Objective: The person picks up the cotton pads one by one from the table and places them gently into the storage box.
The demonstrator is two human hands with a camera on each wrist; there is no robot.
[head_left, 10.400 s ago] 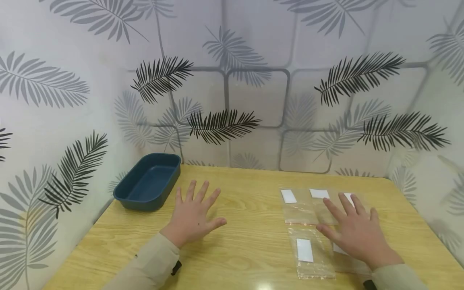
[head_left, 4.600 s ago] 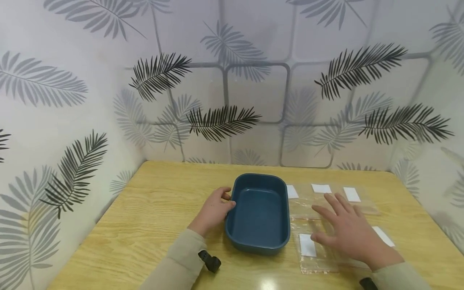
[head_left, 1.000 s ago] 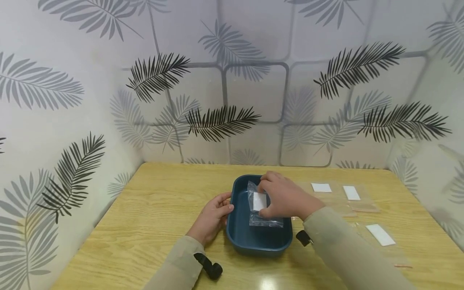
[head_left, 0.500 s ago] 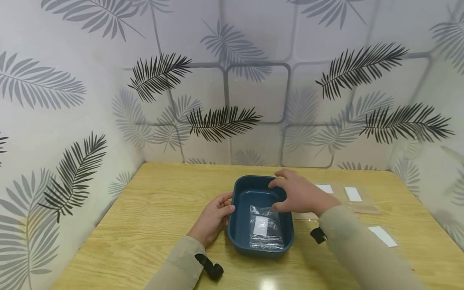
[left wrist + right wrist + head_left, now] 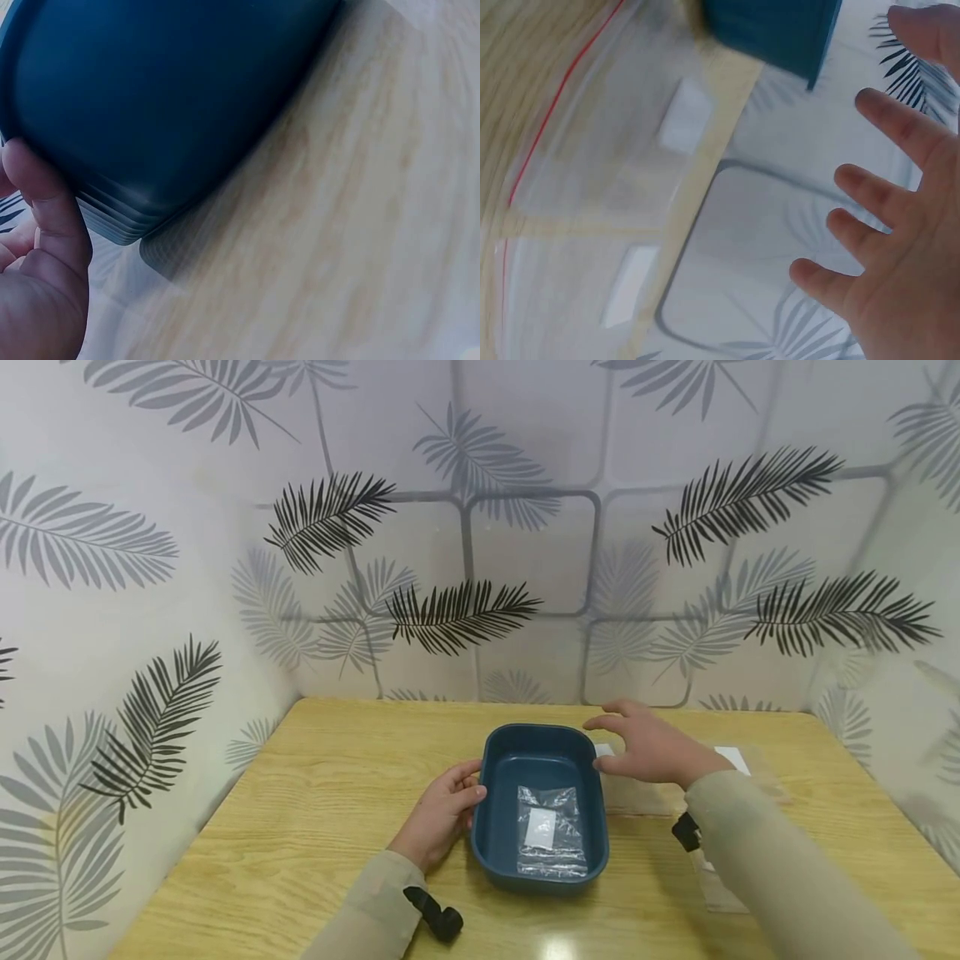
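Observation:
A dark blue plastic tub (image 5: 540, 747) stands in the middle of the wooden table. Inside it lies a clear zip bag (image 5: 564, 852) with a white label. My left hand (image 5: 438, 814) holds the tub's left wall, its thumb at the rim; the left wrist view shows the thumb against the tub (image 5: 172, 90). My right hand (image 5: 652, 747) hovers just right of the tub, holding nothing, with fingers spread. Below it lie clear zip bags (image 5: 637, 797) with white labels. In the right wrist view, two such bags (image 5: 622, 161) show red seal lines, apart from the fingers (image 5: 900, 124).
Another labelled bag (image 5: 768, 777) lies at the right back, and part of one more bag (image 5: 722, 893) shows beside my right sleeve (image 5: 780, 852). A leaf-patterned wall (image 5: 525, 560) closes off the table's (image 5: 360, 760) far edge.
My right hand has let go of the zip bag, which now lies flat in the tub, and has moved right, out past the rim. The left hand and tub have stayed in place.

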